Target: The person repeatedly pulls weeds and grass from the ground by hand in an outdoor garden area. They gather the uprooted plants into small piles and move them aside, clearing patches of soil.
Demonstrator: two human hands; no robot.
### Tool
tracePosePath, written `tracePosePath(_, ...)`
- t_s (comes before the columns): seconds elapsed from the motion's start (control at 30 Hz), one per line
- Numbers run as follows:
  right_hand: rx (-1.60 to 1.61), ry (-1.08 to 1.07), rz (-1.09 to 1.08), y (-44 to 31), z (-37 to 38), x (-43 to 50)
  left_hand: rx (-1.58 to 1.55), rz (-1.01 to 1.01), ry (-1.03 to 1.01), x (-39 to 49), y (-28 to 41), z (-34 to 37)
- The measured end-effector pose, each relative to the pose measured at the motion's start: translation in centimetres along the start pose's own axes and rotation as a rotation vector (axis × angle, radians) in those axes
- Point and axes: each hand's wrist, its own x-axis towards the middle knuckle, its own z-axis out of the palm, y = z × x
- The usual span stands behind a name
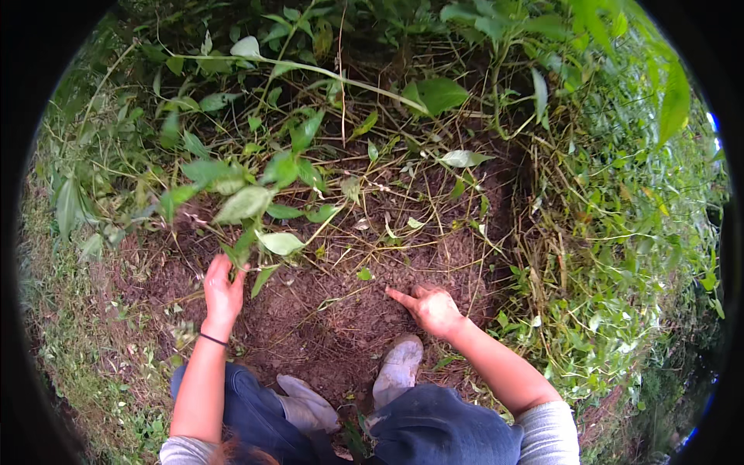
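Note:
My left hand [224, 290], with a dark band on the wrist, is raised at the left with its thumb and fingers around a leafy green plant [247, 206]. Several broad leaves spread above these fingers, some of them blurred. Over to the right, my right hand [431, 307] hovers low above or rests on the brown soil [331, 296]; I cannot tell which. Its index finger points left, apart from the other, curled fingers, and nothing shows in its grasp. Thin dry stems [407, 256] and small loose leaves lie scattered over the soil between the hands.
Dense green plants [616, 244] with dry stalks stand on the right. More foliage and a long pale stem [343, 75] cross the far side. Short grass [104, 325] covers the left. Close below the hands are my two muddy, light-coloured boots [401, 366] and blue trousers [447, 427].

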Motion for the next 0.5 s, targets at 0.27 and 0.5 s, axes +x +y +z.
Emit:
tracePosePath(0.27,-0.047,0.194,-0.044,-1.1,4.2,-0.9,-0.320,-0.088,0.094,1.2,0.9,1.2)
tracePosePath(0.5,0.000,0.310,0.143,-1.6,4.2,0.3,-0.468,-0.184,0.110,-0.3,3.1,0.0)
